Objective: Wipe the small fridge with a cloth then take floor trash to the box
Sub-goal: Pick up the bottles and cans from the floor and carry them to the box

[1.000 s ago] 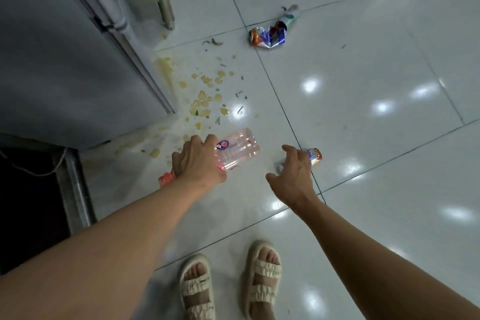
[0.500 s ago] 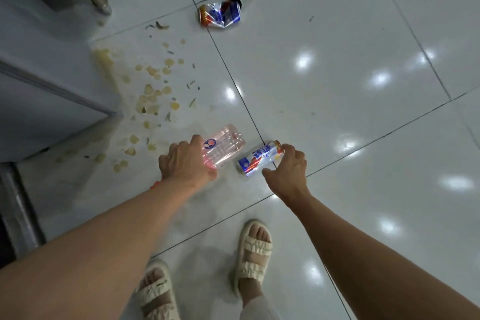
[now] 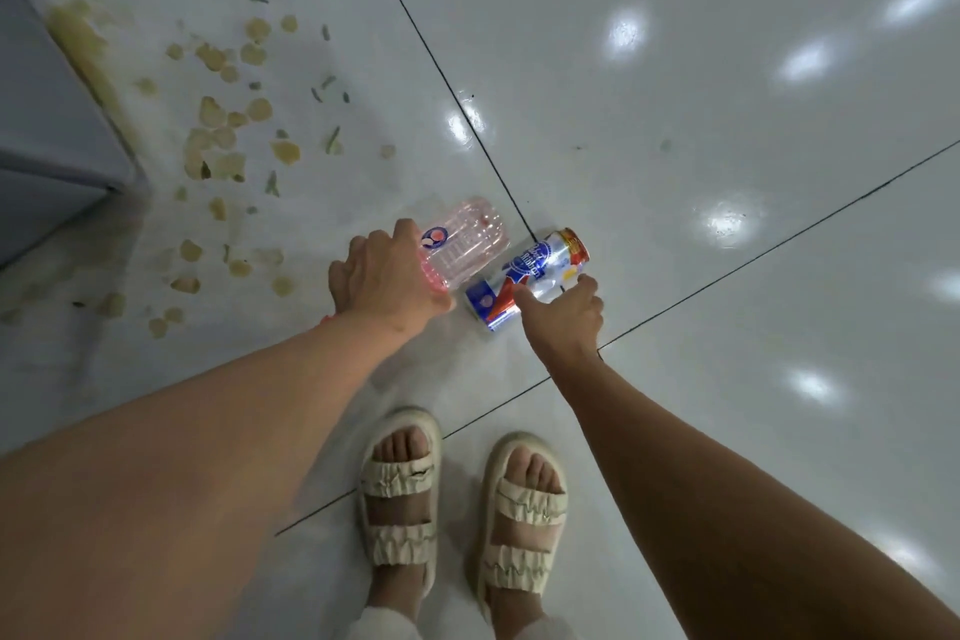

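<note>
Floor trash is in both hands, the box is not in view

The left hand [image 3: 384, 283] grips a clear plastic bottle [image 3: 462, 244] and the right hand [image 3: 563, 314] holds a drink can [image 3: 524, 276], at the middle of the frame just above the floor [image 3: 675, 68]. Yellowish food scraps [image 3: 228, 140] lie scattered at the upper left beside the grey fridge [image 3: 41, 120], so much picking remains. Whether the fridge was wiped I cannot tell
</note>
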